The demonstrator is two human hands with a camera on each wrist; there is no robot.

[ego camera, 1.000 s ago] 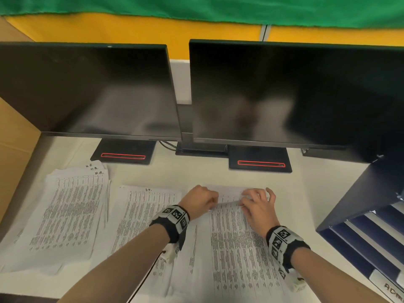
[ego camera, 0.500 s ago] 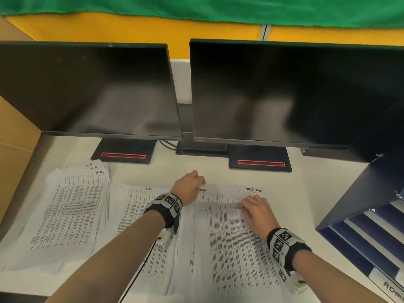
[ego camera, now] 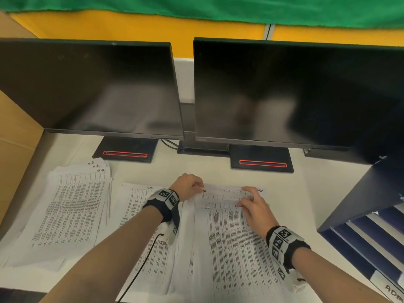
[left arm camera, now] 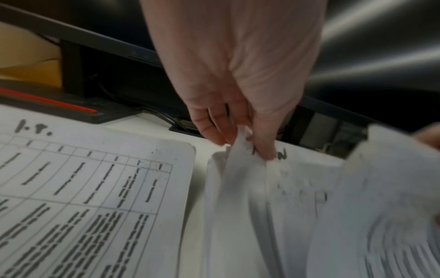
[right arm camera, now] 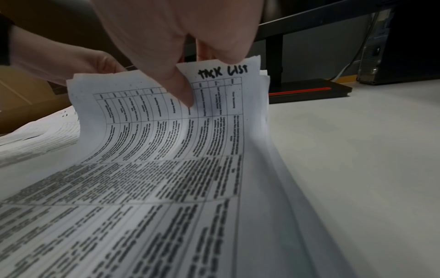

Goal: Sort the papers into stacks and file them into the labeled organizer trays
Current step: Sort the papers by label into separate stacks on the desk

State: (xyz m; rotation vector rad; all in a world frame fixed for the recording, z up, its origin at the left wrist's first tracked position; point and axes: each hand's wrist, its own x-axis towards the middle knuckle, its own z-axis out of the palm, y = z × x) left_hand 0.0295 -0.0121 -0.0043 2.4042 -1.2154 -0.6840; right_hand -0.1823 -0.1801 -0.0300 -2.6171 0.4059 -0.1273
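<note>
Head view showed both hands at the far end of the paper pile (ego camera: pixel 236 248) on the white desk (ego camera: pixel 306 193). The right hand (ego camera: pixel 254 209) pinched up the top sheet marked "TASK LIST" (right arm camera: pixel 166 131). The left hand (ego camera: pixel 188 186) pinched a blurry sheet corner (left arm camera: pixel 240 150), maybe from the same pile.

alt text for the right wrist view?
The right hand pinches the far edge of a printed sheet handwritten "TASK LIST", curling it up off the paper stack on a white desk. A monitor base sits behind.
</note>
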